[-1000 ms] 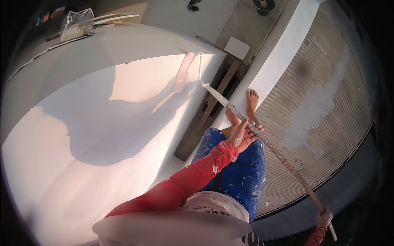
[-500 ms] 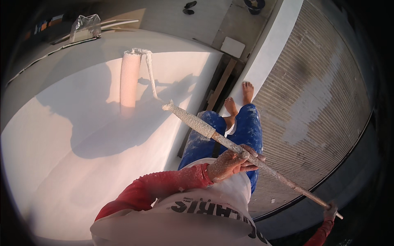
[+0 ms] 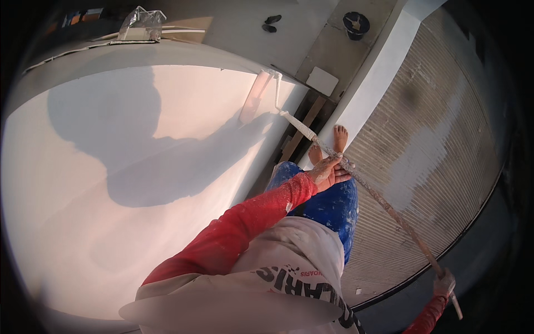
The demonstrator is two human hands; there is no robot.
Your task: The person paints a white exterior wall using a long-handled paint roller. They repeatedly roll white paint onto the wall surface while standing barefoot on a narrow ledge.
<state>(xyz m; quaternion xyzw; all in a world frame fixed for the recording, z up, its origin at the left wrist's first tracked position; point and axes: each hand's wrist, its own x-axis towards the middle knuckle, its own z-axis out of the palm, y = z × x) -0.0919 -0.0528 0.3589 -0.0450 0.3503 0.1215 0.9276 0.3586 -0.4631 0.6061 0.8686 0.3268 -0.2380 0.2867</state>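
White wall (image 3: 139, 167) fills the view, and the paint roller (image 3: 256, 96) rests on it near its top edge. From the roller, the long pole (image 3: 378, 197) slants back: the left hand (image 3: 329, 171), nearer the roller, grips its middle, and the right hand (image 3: 444, 284) grips its far end.

One roller (image 3: 256, 96), perhaps two sandals (image 3: 271, 23)

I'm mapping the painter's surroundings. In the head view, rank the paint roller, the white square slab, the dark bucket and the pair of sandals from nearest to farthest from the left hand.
Measured from the left hand on the pole:
1. Paint roller, up-left, against the white wall.
2. White square slab, straight ahead on the floor.
3. Dark bucket, far ahead, slightly right.
4. Pair of sandals, far ahead, left; close to the bucket's distance, so 3 and 4 are nearly tied.
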